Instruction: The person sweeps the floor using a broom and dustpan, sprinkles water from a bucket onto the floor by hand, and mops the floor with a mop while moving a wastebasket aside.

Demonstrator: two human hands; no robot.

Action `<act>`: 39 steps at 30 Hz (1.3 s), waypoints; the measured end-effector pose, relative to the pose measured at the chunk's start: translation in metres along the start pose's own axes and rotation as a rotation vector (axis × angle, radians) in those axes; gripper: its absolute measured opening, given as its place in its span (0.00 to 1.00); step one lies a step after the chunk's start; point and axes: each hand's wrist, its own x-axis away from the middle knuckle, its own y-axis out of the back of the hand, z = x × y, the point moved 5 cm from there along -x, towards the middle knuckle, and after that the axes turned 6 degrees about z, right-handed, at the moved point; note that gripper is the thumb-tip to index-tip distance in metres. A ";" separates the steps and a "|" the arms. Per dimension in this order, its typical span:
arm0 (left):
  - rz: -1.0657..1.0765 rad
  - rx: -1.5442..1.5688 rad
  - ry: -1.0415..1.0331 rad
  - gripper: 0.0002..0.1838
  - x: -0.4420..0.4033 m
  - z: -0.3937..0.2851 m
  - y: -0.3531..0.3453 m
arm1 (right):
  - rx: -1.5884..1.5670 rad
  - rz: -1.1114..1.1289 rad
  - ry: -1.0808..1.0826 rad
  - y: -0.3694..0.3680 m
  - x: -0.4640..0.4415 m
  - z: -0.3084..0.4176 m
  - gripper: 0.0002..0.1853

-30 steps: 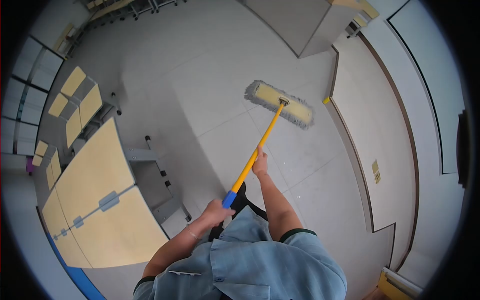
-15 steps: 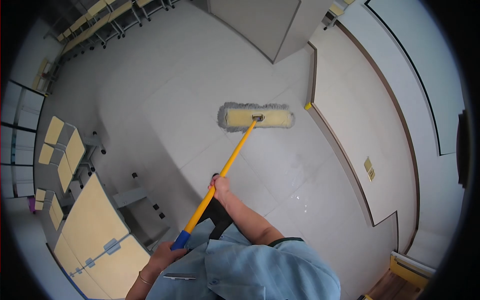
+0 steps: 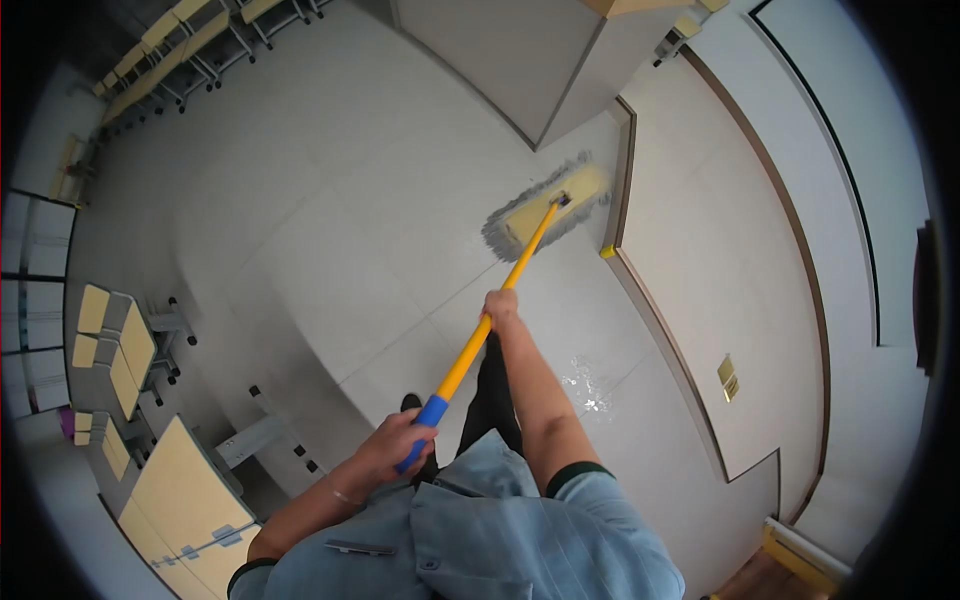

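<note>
The flat dust mop [image 3: 525, 215], with a grey fringe and a pale yellow top, lies on the floor beside the raised platform's edge, slanted and slightly blurred. Its yellow pole [image 3: 465, 362] runs down toward my body and ends in a blue grip [image 3: 424, 430]. My left hand [image 3: 397, 441] is wrapped around the blue grip, close to my shirt. Farther up, my right hand [image 3: 500, 306] is closed around the yellow pole, its arm stretched forward.
A raised platform [image 3: 710, 250] with a brown edge runs along the right. The grey lectern or cabinet [image 3: 510, 65] stands ahead. Desks [image 3: 175, 480] and chairs [image 3: 120, 340] are on the left, with more desks at the back. Shiny wet-looking spots [image 3: 590, 390] mark the floor.
The mop head has moved forward and right toward the platform and turned to a slant. Both hands have shifted right and forward with the pole, still gripping it.
</note>
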 end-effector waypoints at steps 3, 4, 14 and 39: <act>0.108 0.226 -0.028 0.07 -0.080 -0.053 -0.049 | -0.551 -0.073 -0.258 0.113 -0.035 -0.020 0.09; 0.138 0.295 -0.028 0.07 -0.102 -0.070 -0.066 | -0.461 -0.087 -0.177 0.148 -0.049 -0.026 0.08; -0.090 0.161 0.004 0.07 -0.180 -0.169 -0.057 | -0.549 -0.159 0.030 0.237 -0.137 -0.016 0.11; -0.722 -0.049 0.017 0.15 -0.030 -0.203 -0.028 | -1.113 0.590 -0.076 0.117 -0.077 0.256 0.08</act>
